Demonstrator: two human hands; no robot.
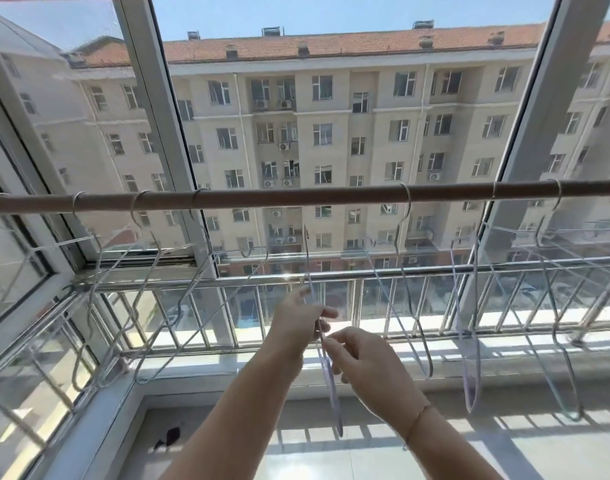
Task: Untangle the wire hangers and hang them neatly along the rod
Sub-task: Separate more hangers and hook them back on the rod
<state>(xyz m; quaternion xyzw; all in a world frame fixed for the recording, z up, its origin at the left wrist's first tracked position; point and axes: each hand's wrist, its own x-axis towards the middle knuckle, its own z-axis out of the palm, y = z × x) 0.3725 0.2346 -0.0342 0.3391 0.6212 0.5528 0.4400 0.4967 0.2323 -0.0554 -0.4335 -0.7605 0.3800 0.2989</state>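
Observation:
A brown rod (pixel 296 195) runs across the window at mid height. Several thin wire hangers hang from it by their hooks: a group on the left (pixel 147 271) and others on the right (pixel 410 306), with pale purple ones (pixel 469 358) further right. Below the rod's middle, my left hand (pixel 296 317) and my right hand (pixel 362 362) both pinch a thin pale hanger (pixel 333 386) that is off the rod. Its hook points up towards the rod, and its body dangles between my wrists.
A metal window railing (pixel 365 306) stands right behind the hangers. White window frames (pixel 158 116) rise at left and right. A white sill (pixel 227 427) lies below, with a small dark object (pixel 170 438) on it. An apartment block fills the view outside.

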